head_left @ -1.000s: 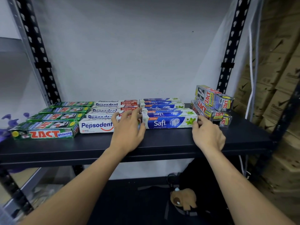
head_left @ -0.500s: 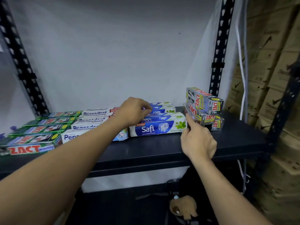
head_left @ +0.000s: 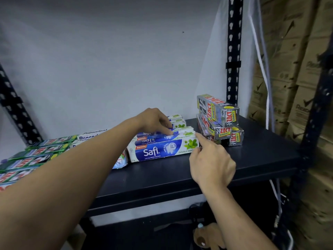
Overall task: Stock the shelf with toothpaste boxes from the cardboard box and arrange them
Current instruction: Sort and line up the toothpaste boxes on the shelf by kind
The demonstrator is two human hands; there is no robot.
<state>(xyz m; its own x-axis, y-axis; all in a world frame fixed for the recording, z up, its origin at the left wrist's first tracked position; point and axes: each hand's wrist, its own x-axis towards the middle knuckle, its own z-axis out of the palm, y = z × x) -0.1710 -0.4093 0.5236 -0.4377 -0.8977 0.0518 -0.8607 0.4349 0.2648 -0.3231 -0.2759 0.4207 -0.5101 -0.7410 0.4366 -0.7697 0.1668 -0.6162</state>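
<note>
Several blue-and-white Safi toothpaste boxes (head_left: 162, 150) lie in rows on the dark shelf (head_left: 252, 159). My left hand (head_left: 155, 121) reaches over them, fingertips resting on top of the second Safi box. My right hand (head_left: 210, 163) is at the right end of the front Safi box, index finger stretched out and touching its end. Silver Zact Smokers boxes (head_left: 221, 116) are stacked at an angle to the right. Green Zact boxes (head_left: 36, 152) and white Pepsodent boxes (head_left: 90, 136) lie at the left, partly hidden by my left arm.
Perforated black uprights (head_left: 233, 51) frame the shelf against a pale wall. Stacked brown cartons (head_left: 297, 87) stand at the right. A dark bag with a tan plush charm (head_left: 207, 237) lies below the shelf. The cardboard supply box is not in view.
The view has swung right and closer. My left hand moved from the shelf's front edge up and over the Safi boxes. My right hand stayed at their right end, now with index finger pointed.
</note>
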